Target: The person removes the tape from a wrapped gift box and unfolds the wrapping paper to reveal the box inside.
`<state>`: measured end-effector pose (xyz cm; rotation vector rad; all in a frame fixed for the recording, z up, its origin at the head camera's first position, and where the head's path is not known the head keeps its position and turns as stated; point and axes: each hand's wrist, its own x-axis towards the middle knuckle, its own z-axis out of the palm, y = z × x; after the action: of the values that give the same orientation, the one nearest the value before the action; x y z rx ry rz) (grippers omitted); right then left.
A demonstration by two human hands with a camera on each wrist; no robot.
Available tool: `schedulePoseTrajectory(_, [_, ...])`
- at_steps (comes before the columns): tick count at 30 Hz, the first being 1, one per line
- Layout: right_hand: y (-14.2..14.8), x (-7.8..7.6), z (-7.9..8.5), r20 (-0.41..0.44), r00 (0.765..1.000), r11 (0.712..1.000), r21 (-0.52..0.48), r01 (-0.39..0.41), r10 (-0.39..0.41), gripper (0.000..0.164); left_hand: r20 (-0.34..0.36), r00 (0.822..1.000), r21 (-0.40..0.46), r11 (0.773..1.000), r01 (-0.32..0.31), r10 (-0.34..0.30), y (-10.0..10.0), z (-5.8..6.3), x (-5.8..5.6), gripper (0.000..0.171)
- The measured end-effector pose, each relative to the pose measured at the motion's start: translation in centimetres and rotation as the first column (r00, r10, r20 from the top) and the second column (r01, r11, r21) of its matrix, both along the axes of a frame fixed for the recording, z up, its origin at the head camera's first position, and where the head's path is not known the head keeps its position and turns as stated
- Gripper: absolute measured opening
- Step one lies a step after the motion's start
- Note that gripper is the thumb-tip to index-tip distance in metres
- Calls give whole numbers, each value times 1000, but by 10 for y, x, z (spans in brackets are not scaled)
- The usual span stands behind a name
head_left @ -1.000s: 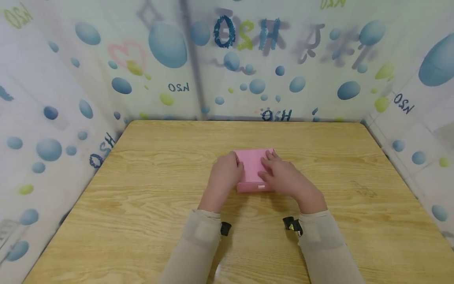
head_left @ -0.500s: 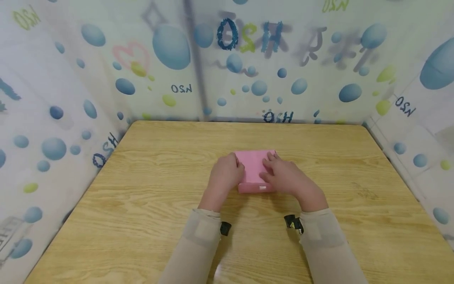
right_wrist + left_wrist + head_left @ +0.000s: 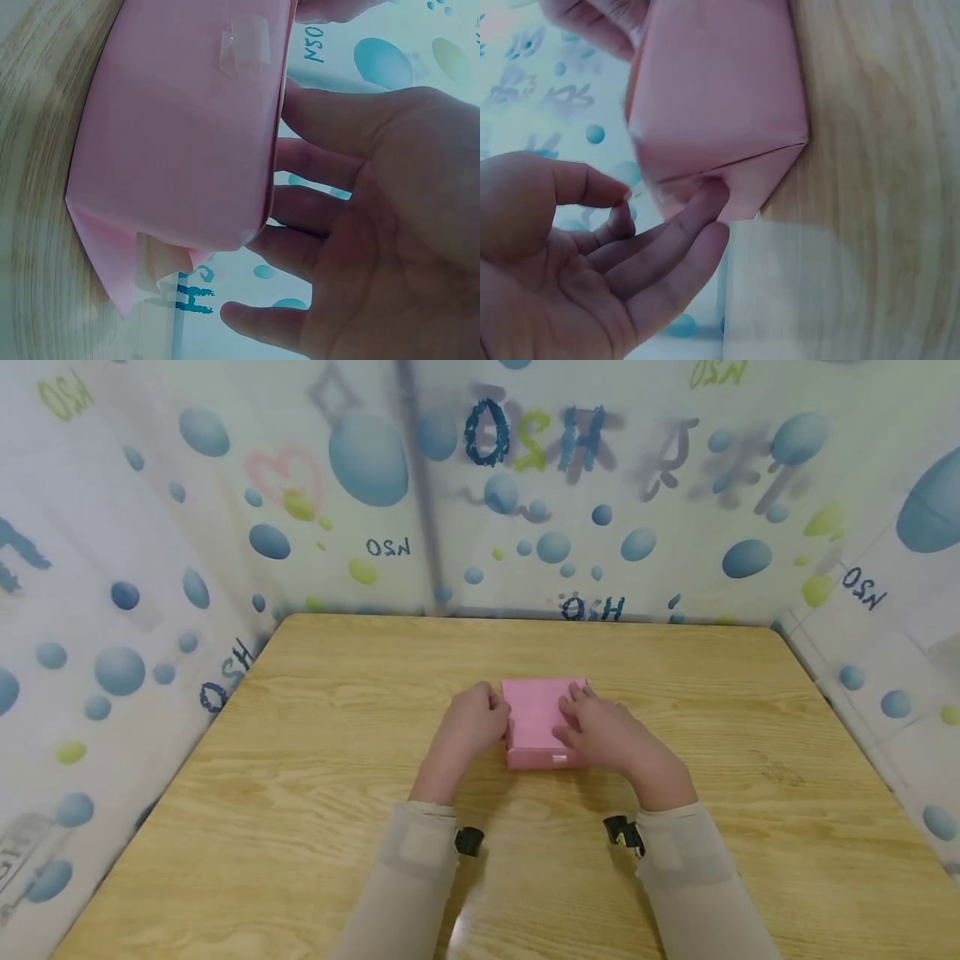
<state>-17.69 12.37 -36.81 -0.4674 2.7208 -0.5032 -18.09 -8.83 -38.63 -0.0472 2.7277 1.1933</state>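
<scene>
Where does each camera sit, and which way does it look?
Head: on the person's head, looking forward and down at the pink box on the table; left hand, right hand and both sleeves show.
Left wrist: there, looking past the left palm at the box's end; right fingers peek in.
Right wrist: there, looking past the right palm at a box side and loose flap.
Head and right wrist share the tape.

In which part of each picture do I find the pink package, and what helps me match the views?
Head: pink package, slightly right of and below centre, between left hand and right hand.
Left wrist: upper middle, cut by the top edge.
Right wrist: left of centre, also cut at top.
Shared landmark: wooden table, in all three.
</scene>
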Motion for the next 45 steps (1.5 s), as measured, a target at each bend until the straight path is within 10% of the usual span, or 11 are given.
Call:
schedulePoseTrajectory(15, [6, 0, 0, 15, 1000, 999, -34, 2, -2, 63, 88, 993, 51, 996, 76, -81, -6, -4, -3, 39])
schedulePoseTrajectory(29, [3, 0, -1, 2, 1000, 999, -42, -14, 14, 63, 10, 999, 32, 998, 52, -53, -4, -2, -2, 17])
schedulePoseTrajectory(45, [1, 1, 0, 28, 1000, 998, -61, -12, 13, 63, 135, 990, 238, 971, 4, -38, -13, -10, -4, 17])
